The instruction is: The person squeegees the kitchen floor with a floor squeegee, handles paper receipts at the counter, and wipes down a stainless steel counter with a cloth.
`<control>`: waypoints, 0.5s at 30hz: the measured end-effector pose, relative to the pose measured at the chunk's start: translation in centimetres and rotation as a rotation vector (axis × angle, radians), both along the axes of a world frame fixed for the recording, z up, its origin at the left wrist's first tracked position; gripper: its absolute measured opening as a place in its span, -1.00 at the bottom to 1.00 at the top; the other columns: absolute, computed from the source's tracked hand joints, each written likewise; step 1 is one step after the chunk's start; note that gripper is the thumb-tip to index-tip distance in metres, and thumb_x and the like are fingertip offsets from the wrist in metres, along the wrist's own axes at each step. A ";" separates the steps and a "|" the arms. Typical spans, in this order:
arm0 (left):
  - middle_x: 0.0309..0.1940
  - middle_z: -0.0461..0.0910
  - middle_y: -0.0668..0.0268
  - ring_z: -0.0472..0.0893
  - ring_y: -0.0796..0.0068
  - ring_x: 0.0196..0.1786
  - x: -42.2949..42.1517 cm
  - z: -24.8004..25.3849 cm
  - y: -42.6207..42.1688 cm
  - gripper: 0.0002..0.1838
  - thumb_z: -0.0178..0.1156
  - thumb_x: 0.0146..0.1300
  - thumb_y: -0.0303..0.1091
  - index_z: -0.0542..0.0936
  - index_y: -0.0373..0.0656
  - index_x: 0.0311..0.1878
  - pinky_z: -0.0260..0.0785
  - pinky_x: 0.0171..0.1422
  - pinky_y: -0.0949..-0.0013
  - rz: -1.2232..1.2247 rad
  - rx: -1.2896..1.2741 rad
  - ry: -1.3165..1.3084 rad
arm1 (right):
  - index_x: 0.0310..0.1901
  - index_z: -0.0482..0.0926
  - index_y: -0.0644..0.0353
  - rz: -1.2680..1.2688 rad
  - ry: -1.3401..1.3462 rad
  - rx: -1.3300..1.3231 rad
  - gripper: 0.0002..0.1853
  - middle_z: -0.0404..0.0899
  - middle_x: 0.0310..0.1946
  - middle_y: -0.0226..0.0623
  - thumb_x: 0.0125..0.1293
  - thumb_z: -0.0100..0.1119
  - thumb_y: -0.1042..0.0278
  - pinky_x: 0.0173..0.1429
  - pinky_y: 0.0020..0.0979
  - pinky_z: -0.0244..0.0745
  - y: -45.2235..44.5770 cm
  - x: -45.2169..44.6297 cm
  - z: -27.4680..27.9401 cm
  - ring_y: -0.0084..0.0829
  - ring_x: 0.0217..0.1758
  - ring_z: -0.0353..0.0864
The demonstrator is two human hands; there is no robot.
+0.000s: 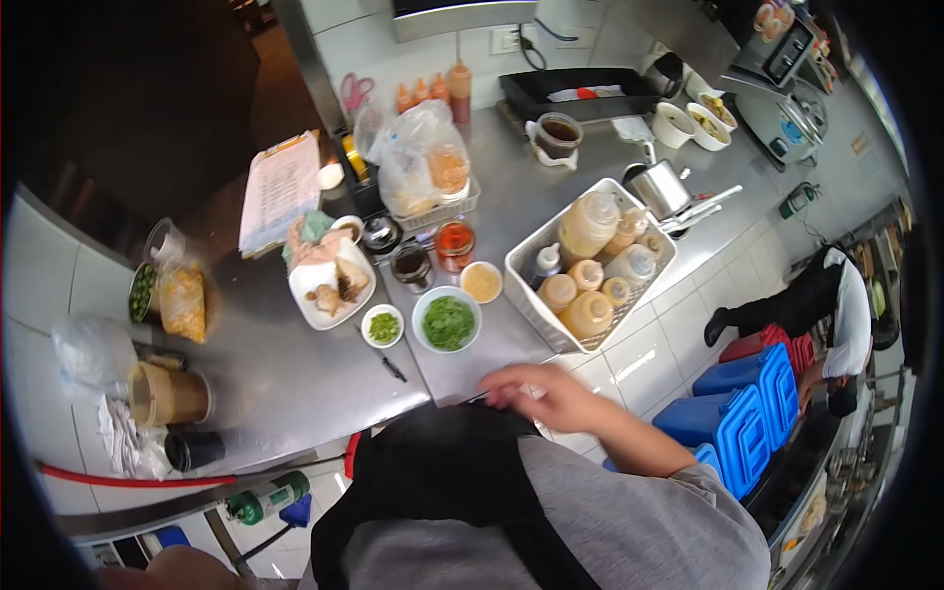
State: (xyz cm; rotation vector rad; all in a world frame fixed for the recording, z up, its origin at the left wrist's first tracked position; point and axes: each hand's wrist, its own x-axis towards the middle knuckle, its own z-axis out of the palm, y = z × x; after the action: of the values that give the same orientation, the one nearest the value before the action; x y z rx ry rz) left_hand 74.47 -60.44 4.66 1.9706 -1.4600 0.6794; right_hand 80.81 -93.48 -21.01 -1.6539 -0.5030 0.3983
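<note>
My right hand (pixel 546 396) is at the front edge of the steel counter, just above the dark apron (pixel 442 442). Its fingers point left, loosely bent and a little apart, with nothing visible in them; the fingertips are slightly blurred. Nearest to it is a bowl of chopped green leaves (pixel 447 323). Around that bowl stand a small cup of chopped green pieces (pixel 382 326), a bowl of pale yellowish crumbs (pixel 482 282), a jar of red contents (pixel 455 246) and a dark jar (pixel 411 267). My left hand is out of view; only part of the arm (pixel 187 570) shows.
A white basket (pixel 539 313) of squeeze bottles stands at the counter's right edge. Left are a white dish with food pieces (pixel 329 307), a clipboard (pixel 280 192) and a brown tub (pixel 169 395). Blue bins (pixel 723 418) and a bending person (pixel 821 295) are at right.
</note>
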 end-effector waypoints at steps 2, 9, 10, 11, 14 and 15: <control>-0.52 0.42 0.31 0.46 0.36 -0.53 -0.2 -0.3 1.9 -0.92 -0.02 0.31 -0.27 0.38 0.02 -0.18 0.32 -0.53 0.29 -0.027 -0.033 0.030 | -0.08 0.55 0.30 -0.204 -0.366 0.020 -0.79 0.59 -0.30 -0.21 0.36 0.03 0.40 -0.21 -0.44 0.46 -1.7 0.8 5.3 -0.45 -0.31 0.57; -0.40 0.31 0.40 0.39 0.53 -0.51 -4.1 2.6 3.5 -0.61 -0.11 0.41 0.05 0.25 0.10 0.16 0.23 -0.42 0.42 0.331 -0.007 0.149 | -0.19 0.43 0.16 -0.145 -1.365 0.128 -0.66 0.51 -0.37 -0.28 0.28 0.10 0.02 -0.22 -0.39 0.44 2.2 -1.1 22.6 -0.45 -0.42 0.44; -0.38 0.31 0.39 0.40 0.51 -0.50 -4.7 2.6 4.0 -0.60 -0.10 0.41 0.06 0.24 0.10 0.17 0.24 -0.41 0.41 0.345 -0.011 0.125 | -0.18 0.43 0.16 -0.066 -1.407 0.128 -0.67 0.51 -0.37 -0.28 0.28 0.10 0.03 -0.22 -0.40 0.44 3.5 -1.6 22.9 -0.46 -0.41 0.44; -0.35 0.31 0.38 0.41 0.49 -0.48 -5.4 2.6 5.2 -0.60 -0.10 0.40 0.06 0.22 0.11 0.18 0.25 -0.40 0.40 0.338 -0.010 0.120 | -0.18 0.43 0.16 -0.013 -1.430 0.130 -0.67 0.51 -0.36 -0.29 0.28 0.10 0.05 -0.22 -0.40 0.44 4.7 -2.0 23.2 -0.46 -0.41 0.44; -0.29 0.32 0.36 0.43 0.44 -0.44 -6.4 3.4 8.1 -0.57 -0.09 0.40 0.06 0.18 0.12 0.22 0.28 -0.36 0.38 0.358 -0.007 0.118 | -0.15 0.44 0.17 0.029 -1.434 0.151 -0.70 0.51 -0.35 -0.30 0.29 0.10 0.09 -0.21 -0.42 0.44 8.2 -2.2 23.4 -0.48 -0.39 0.44; -0.27 0.32 0.35 0.43 0.42 -0.42 -6.7 3.7 8.8 -0.56 -0.09 0.40 0.06 0.17 0.12 0.23 0.29 -0.35 0.37 0.367 0.001 0.110 | -0.14 0.44 0.17 0.023 -1.447 0.162 -0.70 0.51 -0.35 -0.31 0.29 0.10 0.11 -0.21 -0.43 0.43 9.0 -2.2 23.4 -0.49 -0.39 0.44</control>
State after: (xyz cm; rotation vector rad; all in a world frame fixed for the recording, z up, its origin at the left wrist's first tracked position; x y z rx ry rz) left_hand 67.74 -51.67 8.34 2.2637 -1.0425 0.7090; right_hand 78.59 -84.43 2.39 -1.5473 -1.5392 -0.9138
